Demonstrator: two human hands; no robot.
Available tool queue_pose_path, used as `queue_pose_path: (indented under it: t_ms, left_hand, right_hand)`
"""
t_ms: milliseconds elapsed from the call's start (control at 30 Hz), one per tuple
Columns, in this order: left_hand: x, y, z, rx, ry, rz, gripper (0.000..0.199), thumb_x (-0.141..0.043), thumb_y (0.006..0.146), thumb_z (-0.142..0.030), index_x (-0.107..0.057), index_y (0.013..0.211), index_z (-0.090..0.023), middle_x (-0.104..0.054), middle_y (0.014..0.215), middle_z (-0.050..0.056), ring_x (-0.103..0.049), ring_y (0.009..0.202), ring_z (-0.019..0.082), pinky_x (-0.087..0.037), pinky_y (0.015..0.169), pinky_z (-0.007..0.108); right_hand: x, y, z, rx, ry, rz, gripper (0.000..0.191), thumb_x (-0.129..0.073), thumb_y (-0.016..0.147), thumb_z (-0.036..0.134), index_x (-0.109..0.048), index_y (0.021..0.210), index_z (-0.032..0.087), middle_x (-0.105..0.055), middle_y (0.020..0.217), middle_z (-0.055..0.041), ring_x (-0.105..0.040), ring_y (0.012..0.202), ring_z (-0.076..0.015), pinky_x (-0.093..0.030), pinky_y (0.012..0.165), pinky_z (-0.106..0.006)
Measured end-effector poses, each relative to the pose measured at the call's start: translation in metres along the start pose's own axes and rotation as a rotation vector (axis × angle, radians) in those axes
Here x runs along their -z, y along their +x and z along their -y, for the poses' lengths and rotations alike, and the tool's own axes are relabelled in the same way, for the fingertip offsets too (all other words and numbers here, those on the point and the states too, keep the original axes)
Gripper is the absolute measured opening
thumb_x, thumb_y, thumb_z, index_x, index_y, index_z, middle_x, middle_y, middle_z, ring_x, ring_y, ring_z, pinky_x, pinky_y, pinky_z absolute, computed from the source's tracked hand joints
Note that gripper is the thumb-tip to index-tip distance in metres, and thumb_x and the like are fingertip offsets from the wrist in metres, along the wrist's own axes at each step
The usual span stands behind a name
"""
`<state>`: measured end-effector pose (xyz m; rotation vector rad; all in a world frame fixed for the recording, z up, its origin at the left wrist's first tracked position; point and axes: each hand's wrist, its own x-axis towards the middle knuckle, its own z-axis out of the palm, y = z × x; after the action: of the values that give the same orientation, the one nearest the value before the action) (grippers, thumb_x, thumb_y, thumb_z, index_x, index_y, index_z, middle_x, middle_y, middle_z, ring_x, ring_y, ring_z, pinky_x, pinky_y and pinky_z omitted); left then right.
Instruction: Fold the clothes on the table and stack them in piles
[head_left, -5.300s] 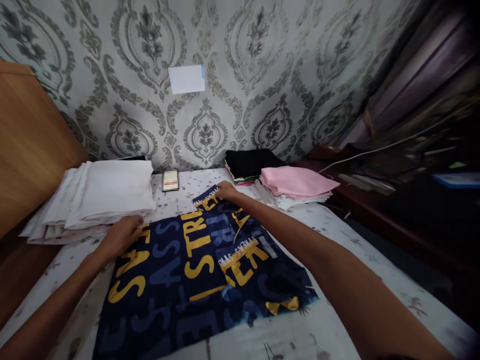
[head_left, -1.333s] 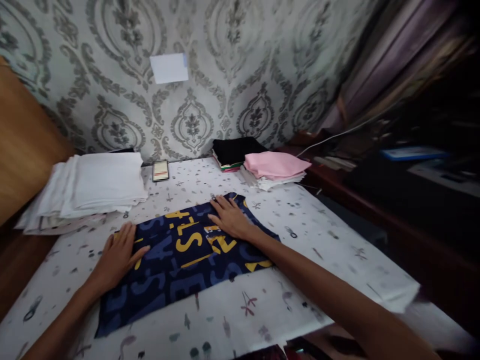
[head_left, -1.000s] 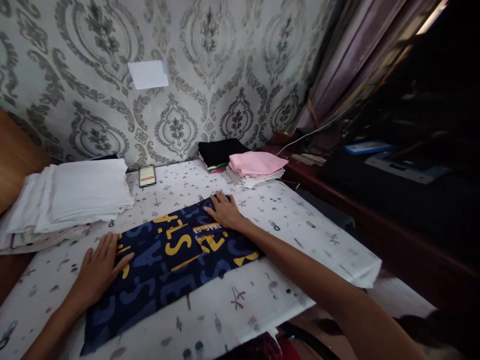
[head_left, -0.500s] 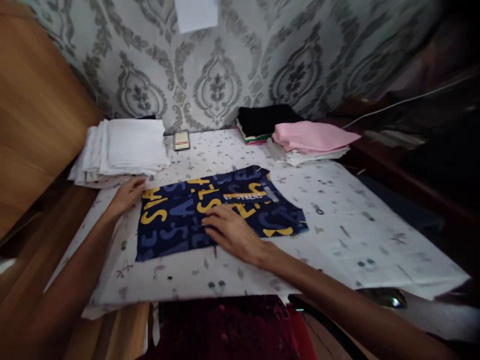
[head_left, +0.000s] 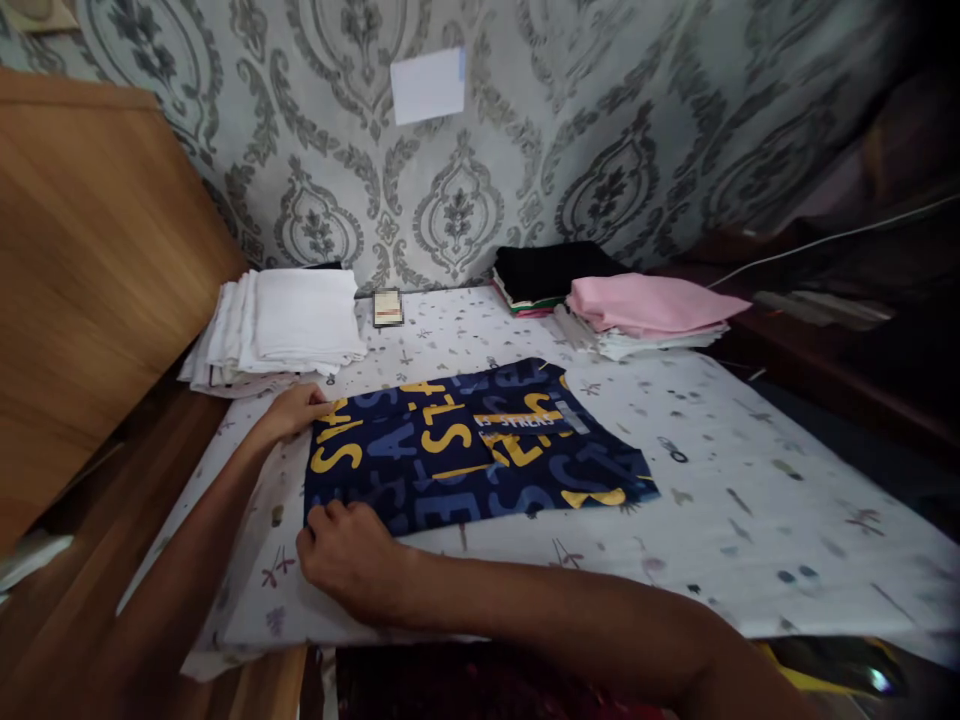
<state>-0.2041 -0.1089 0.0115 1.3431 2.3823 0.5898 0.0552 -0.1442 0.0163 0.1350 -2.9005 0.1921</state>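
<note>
A navy cloth piece, printed with yellow and blue letters, lies flat on the patterned white tablecloth. It is shaped like a garment panel, with a narrow strip on its right half. My left hand is closed at the far left corner of this cloth, fingertips pinching its edge. At the near left corner my right hand has its fingers curled over the cloth's edge. The fingertips of my right hand are partly hidden behind its knuckles.
Folded white cloths are stacked at the back left beside a wooden panel. A small framed card stands near the patterned wall. At the back right sit a black folded stack and a pink cloth on white ones.
My right hand has moved left from the middle of the cloth to its near left corner and curled its fingers. My left hand stays at the far left corner. The view has shifted.
</note>
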Motion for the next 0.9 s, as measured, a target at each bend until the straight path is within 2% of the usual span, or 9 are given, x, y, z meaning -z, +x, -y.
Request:
queue_pose_path:
  t_ms: [133,233,333,433,500,567,667,767,900]
  left_hand:
    - [0.005,0.0,-0.005,-0.024,-0.069,0.045,0.03,-0.064,0.057,-0.048,-0.052,0.055,-0.021,-0.047,0.048,-0.005,-0.043,0.049,0.013,-0.028,0.048,0.023]
    - [0.014,-0.004,-0.018,-0.065,-0.209,0.019,0.03,-0.066,0.052,-0.045,-0.051,0.055,-0.02,-0.047,0.05,-0.005,-0.043,0.051,0.012,-0.032,0.049,0.023]
    - [0.024,-0.012,-0.047,-0.064,-0.336,-0.003,0.033,-0.07,0.053,-0.046,-0.058,0.069,-0.02,-0.052,0.054,-0.005,-0.044,0.051,0.012,-0.031,0.046,0.021]
    - [0.031,-0.015,-0.087,-0.054,-0.425,0.038,0.046,-0.073,0.056,-0.047,-0.066,0.093,-0.021,-0.054,0.056,-0.005,-0.043,0.049,0.011,-0.027,0.043,0.02]
    - [0.029,-0.01,-0.113,-0.061,-0.485,0.088,0.05,-0.076,0.055,-0.047,-0.069,0.096,-0.02,-0.055,0.058,-0.004,-0.045,0.05,0.011,-0.028,0.043,0.019]
    - [0.02,0.0,-0.136,-0.066,-0.542,0.156,0.046,-0.079,0.053,-0.045,-0.071,0.089,-0.018,-0.058,0.061,-0.002,-0.048,0.051,0.01,-0.029,0.043,0.019]
    - [-0.006,0.019,-0.164,-0.054,-0.609,0.277,0.039,-0.083,0.05,-0.041,-0.071,0.077,-0.015,-0.063,0.066,0.001,-0.053,0.051,0.01,-0.027,0.042,0.018]
    - [-0.041,0.035,-0.183,-0.014,-0.651,0.358,0.034,-0.085,0.049,-0.036,-0.068,0.068,-0.013,-0.065,0.065,0.004,-0.056,0.051,0.01,-0.025,0.041,0.018]
    - [-0.077,0.046,-0.195,0.015,-0.646,0.415,0.031,-0.084,0.052,-0.033,-0.068,0.066,-0.011,-0.068,0.066,0.007,-0.059,0.052,0.011,-0.028,0.04,0.019]
  right_hand:
    - [0.008,0.004,-0.001,-0.033,0.05,0.024,0.015,-0.054,0.087,0.008,-0.062,0.099,0.008,-0.069,0.094,-0.0122,-0.067,0.08,-0.0238,-0.049,0.053,-0.032]
    - [0.019,0.002,-0.01,-0.19,0.198,0.034,0.021,-0.053,0.086,0.011,-0.061,0.105,0.012,-0.072,0.096,-0.0081,-0.068,0.076,-0.0221,-0.047,0.052,-0.031]
    - [0.032,-0.01,-0.023,-0.406,0.41,-0.031,0.023,-0.055,0.083,0.014,-0.063,0.104,0.018,-0.074,0.097,-0.0045,-0.068,0.077,-0.0202,-0.047,0.06,-0.029]
    - [0.041,-0.035,-0.038,-0.615,0.633,-0.211,0.022,-0.057,0.078,0.013,-0.065,0.097,0.02,-0.073,0.086,-0.0015,-0.067,0.077,-0.0181,-0.047,0.066,-0.028]
    - [0.045,-0.059,-0.047,-0.721,0.853,-0.33,0.021,-0.056,0.075,0.011,-0.065,0.092,0.02,-0.071,0.078,0.0004,-0.067,0.072,-0.0154,-0.047,0.064,-0.025]
    - [0.046,-0.085,-0.056,-0.785,1.122,-0.408,0.019,-0.053,0.075,0.011,-0.063,0.089,0.019,-0.069,0.076,0.0014,-0.067,0.066,-0.0127,-0.046,0.06,-0.022]
    - [0.045,-0.123,-0.066,-0.878,1.398,-0.428,0.014,-0.053,0.075,0.017,-0.062,0.086,0.018,-0.067,0.075,0.0013,-0.068,0.063,-0.0126,-0.045,0.052,-0.019]
    - [0.037,-0.149,-0.074,-0.977,1.504,-0.44,0.014,-0.059,0.071,0.025,-0.06,0.083,0.017,-0.063,0.066,0.0035,-0.069,0.06,-0.0148,-0.047,0.047,-0.02]
    - [0.027,-0.163,-0.079,-1.059,1.605,-0.477,0.021,-0.065,0.069,0.028,-0.055,0.085,0.018,-0.05,0.054,0.0097,-0.07,0.057,-0.0167,-0.05,0.046,-0.021]
